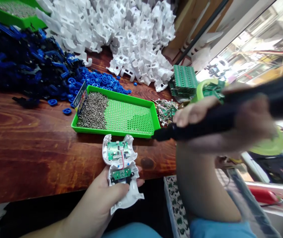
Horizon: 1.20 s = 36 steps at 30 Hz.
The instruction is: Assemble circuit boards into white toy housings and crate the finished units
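Observation:
My left hand (98,195) is closed around a white plastic housing (128,196) at the table's front edge, thumb across its lower half. A green circuit board (121,174) sits in that half; a second board (113,152) lies in the upper half, and a red wire runs between the two. In my right hand (213,142) is a black electric screwdriver (206,125), gripped along its body and blurred. Its narrow end points left, in front of the near right corner of a green tray (117,133), apart from the housing.
Small metal screws (94,109) fill the tray's left part. Behind lie blue plastic parts (99,81) and a heap of white shells (131,33). Stacked green boards (185,76), wired connectors (166,110) and a light-green basket (201,91) stand right. A box of parts (177,205) is below the table edge.

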Tool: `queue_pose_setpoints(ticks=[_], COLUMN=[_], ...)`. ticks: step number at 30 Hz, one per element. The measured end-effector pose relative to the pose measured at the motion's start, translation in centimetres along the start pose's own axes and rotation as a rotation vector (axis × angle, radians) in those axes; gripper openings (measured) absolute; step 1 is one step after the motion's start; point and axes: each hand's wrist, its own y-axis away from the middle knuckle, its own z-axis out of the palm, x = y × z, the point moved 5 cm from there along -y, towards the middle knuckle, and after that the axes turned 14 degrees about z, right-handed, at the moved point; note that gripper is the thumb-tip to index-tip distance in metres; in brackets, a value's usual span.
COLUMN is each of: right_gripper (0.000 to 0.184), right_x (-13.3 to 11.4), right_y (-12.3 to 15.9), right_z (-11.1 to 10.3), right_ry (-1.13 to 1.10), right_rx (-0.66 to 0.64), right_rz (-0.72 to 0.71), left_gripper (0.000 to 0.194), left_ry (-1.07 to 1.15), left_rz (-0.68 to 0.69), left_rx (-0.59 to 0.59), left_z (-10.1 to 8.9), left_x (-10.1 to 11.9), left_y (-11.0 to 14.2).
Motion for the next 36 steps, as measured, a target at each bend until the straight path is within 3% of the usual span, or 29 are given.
queue_pose_setpoints(ticks=[1, 3, 6, 11, 20, 36], right_gripper=[0.016, 0.013, 0.020, 0.031, 0.033, 0.027], right_x=[1.0, 3.4, 6.8, 9.7, 10.1, 10.2], right_y=[-1.5, -4.2, -7.4, -9.6, -9.9, -9.5], right_z=[-0.1, -0.8, -1.1, -1.2, -1.3, -1.2], right_ry=[-0.070, -0.103, -0.084, -0.020, 0.078, 0.023], right_rx=[0.001, 0.125, 0.161, 0.160, 0.151, 0.144], right_rz=[-0.037, -0.130, -0.211, -0.216, -0.227, -0.230], left_gripper=[0.030, 0.033, 0.037, 0.030, 0.034, 0.025], left_ry=[0.015, 0.053, 0.092, 0.092, 0.105, 0.077], left_rz=[-0.001, -0.013, -0.039, -0.065, -0.081, -0.084], left_rx=[0.013, 0.041, 0.069, 0.091, 0.107, 0.068], left_z=[0.0, -0.1, -0.1, -0.2, -0.3, -0.2], left_x=[0.0, 0.0, 0.1, 0.1, 0.1, 0.2], left_y=[0.0, 0.0, 0.0, -0.1, -0.1, -0.1])
